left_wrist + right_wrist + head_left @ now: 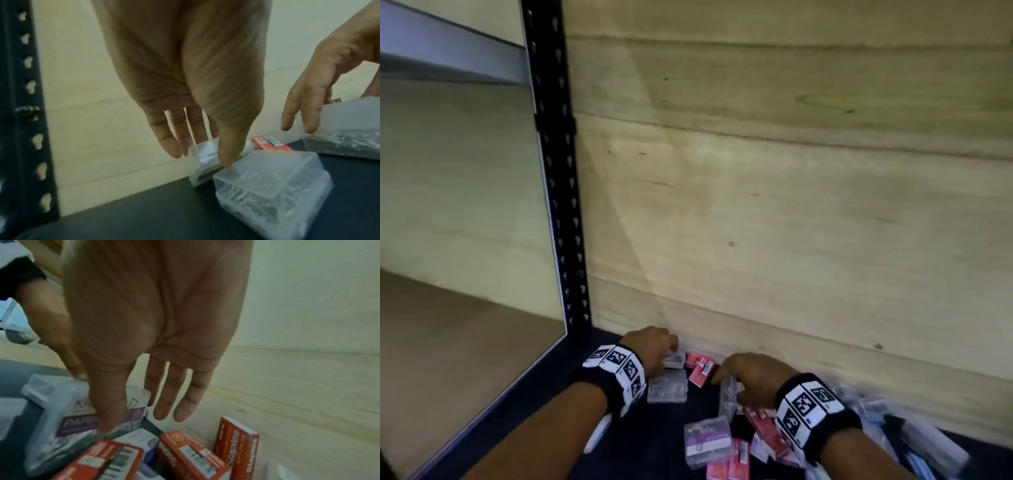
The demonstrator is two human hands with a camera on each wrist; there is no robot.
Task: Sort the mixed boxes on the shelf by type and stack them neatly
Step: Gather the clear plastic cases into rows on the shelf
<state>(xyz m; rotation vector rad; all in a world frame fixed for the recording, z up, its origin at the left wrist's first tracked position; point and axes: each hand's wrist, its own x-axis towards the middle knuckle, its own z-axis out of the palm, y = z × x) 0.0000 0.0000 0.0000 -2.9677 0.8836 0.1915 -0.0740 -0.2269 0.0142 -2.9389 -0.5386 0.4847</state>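
- The left hand (650, 349) reaches to the back left corner of the shelf (664, 445), fingers straight and loose. In the left wrist view its thumb tip touches the edge of a clear box (273, 191) and its fingers hang by a second clear box (202, 162) against the wooden wall (791, 205); it grasps nothing.
- These two clear boxes lie touching, likely the start of a clear-box group, with a red box (700, 369) just beside them.
- The right hand (751, 377) rests on a clear box stood on edge (727, 397). Its thumb presses the plastic, the fingers hang straight, so it steadies more than grips.
- Below the right hand lies the unsorted pile (739, 445): red staple boxes (191, 456) and a clear paper-clip box (68, 423) mixed, some tilted.
- Judgement: sorting is at an early stage; most boxes are not yet grouped or stacked.
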